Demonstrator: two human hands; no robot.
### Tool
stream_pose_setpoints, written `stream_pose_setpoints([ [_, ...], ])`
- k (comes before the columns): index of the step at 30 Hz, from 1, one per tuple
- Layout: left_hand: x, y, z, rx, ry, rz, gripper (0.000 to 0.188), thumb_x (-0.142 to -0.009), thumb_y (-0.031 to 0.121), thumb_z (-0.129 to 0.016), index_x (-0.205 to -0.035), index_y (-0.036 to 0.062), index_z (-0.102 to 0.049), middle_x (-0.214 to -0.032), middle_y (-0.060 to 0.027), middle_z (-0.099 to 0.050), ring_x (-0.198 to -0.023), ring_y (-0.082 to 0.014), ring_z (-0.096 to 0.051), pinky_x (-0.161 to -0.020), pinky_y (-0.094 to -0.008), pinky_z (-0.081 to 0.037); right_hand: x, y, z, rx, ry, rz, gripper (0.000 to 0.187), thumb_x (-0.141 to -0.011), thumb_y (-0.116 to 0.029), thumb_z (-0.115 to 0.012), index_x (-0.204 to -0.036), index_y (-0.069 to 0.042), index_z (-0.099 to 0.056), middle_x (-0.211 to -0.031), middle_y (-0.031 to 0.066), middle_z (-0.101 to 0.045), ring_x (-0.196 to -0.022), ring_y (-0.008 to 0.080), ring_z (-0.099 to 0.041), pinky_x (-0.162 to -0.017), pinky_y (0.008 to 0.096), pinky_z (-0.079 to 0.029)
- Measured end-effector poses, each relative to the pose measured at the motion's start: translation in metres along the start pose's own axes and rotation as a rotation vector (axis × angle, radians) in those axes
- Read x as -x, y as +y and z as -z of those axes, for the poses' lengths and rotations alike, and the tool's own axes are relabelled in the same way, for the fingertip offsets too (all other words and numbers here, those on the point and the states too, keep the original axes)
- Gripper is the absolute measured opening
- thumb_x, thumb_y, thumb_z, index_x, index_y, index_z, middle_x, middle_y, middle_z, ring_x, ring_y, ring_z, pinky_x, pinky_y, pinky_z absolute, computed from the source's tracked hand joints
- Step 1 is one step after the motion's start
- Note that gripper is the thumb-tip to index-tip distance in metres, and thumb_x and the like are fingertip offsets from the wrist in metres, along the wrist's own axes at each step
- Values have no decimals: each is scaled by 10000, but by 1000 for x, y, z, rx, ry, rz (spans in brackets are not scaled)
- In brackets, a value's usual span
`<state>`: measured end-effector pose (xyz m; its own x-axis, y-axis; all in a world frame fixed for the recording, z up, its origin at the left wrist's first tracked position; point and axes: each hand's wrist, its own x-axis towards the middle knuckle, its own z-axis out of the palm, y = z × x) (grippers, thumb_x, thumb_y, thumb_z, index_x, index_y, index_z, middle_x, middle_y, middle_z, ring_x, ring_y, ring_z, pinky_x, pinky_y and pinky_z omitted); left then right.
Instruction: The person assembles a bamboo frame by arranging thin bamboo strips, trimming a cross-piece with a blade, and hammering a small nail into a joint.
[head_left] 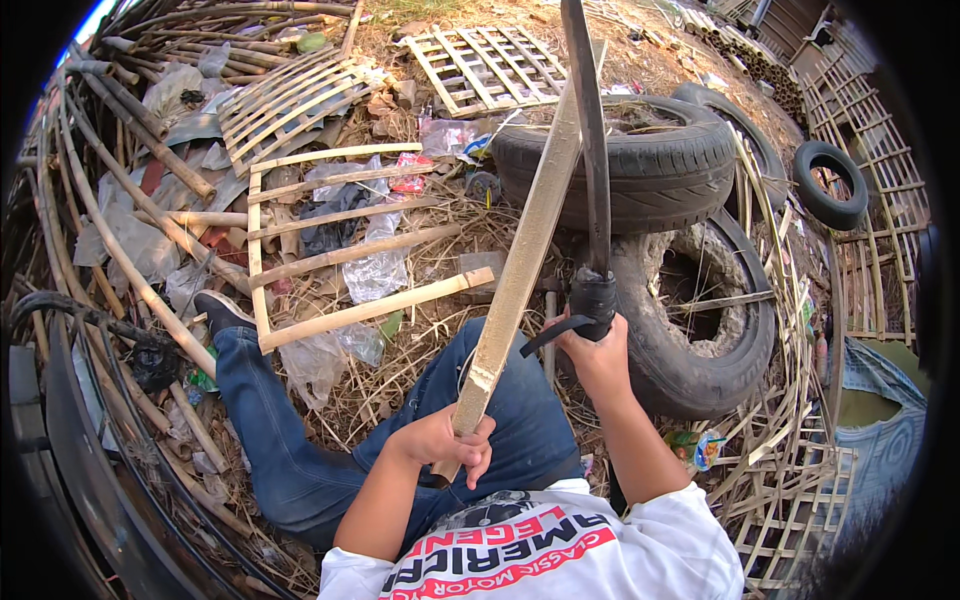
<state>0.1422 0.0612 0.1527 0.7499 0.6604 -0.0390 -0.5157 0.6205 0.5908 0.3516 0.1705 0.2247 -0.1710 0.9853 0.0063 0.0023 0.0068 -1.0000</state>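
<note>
My left hand point(440, 440) is wrapped round the lower end of a long split bamboo strip point(525, 240), which slants up and away to the right. A cut or nick shows on the strip a little above my fingers. In my right hand point(600, 365) is a machete point(597, 170), held upright by a dark wrapped handle with a black strap hanging off its left side. Its long dark blade crosses in front of the strip's upper part; whether the two touch I cannot tell.
Old tyres point(650, 185) lie stacked ahead on the right. Bamboo lattice pieces point(370, 318) rest on littered ground to the left, with another lattice point(490, 70) farther off. Bamboo poles point(140, 180) pile up at far left. Thin bamboo strips point(800, 400) lie to the right. My jeans-clad leg point(275, 430) stretches left.
</note>
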Motion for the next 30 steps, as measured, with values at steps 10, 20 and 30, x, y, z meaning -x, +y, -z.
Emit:
stream_pose_setpoints([
  [10,10,-11,13,-65,38,144,437,-754,110,-820,-689,116,-388,-623,16,-454,-731,-228,-650,-618,-408,-592,-14,-25,-17,-183,82,49,264,-726,1,-772,-843,-38,-538,-767,58,-638,-703,132,-644,-665,279,-520],
  [20,30,-17,26,203,38,-32,438,-721,83,-832,-695,107,-396,-604,-2,-418,-701,-256,-637,-645,-505,-611,-10,-22,9,-15,30,36,276,-704,61,-754,-806,-44,-520,-701,46,-597,-641,135,-621,-613,295,-524],
  [30,18,1,25,87,97,-305,464,-748,227,-845,-720,131,-392,-631,2,-477,-672,-189,-623,-654,-469,-609,9,10,17,-144,45,-8,244,-705,78,-720,-834,-32,-545,-704,33,-604,-643,122,-610,-591,263,-473],
])
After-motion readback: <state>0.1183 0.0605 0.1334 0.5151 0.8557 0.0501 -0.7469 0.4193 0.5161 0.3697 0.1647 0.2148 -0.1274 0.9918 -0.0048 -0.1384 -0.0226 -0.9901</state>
